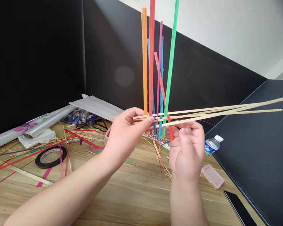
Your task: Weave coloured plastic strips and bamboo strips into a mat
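Several coloured strips stand roughly upright, crossed by several pale strips [217, 112] that run off to the right. My left hand [132, 128] pinches the crossing at its left end, thumb in front, near the orange strips [145, 62] and the wide red strip [152, 56]. My right hand [187, 144] is palm up below the pale strips, fingers curled behind them, beside the lower end of a slanting red strip [170, 127]. The green strip [171, 62] stands just left of it. Magenta [159, 69] and blue strips [162, 62] rise between.
On the wooden table [132, 194], loose strips and black tape [51, 156] lie at the left, with rolled film [52, 121] behind. At the right are a bottle [213, 144], a pink case [213, 176] and a phone [239, 207]. Dark panels [113, 62] stand behind.
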A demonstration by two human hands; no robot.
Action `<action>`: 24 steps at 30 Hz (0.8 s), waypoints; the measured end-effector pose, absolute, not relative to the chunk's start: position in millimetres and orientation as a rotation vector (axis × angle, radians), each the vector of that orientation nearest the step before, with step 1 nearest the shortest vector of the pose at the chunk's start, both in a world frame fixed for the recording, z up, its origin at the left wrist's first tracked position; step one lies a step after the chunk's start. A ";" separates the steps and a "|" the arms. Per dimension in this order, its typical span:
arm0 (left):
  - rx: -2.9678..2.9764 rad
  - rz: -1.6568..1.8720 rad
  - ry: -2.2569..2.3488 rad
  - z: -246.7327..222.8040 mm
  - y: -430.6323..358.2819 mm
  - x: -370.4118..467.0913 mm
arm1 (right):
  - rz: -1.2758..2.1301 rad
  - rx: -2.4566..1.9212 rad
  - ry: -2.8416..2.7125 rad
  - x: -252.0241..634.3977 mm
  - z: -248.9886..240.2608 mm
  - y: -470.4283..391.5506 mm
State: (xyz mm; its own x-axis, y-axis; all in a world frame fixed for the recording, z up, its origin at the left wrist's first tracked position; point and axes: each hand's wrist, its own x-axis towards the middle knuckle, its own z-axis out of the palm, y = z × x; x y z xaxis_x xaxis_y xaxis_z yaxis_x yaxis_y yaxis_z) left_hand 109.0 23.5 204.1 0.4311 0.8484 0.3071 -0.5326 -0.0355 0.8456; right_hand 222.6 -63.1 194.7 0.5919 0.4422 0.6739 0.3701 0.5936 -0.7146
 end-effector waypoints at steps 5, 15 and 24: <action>1.151 1.130 0.319 204.2 21.5 108.8 | 0.050 -1.096 -1.040 222.8 192.4 -66.8; 1.070 1.214 0.334 203.1 26.8 110.9 | -0.001 -1.162 -1.054 228.8 194.9 -71.1; 0.747 1.417 0.277 214.2 42.5 104.8 | -0.058 -1.408 -0.990 271.4 227.7 -132.8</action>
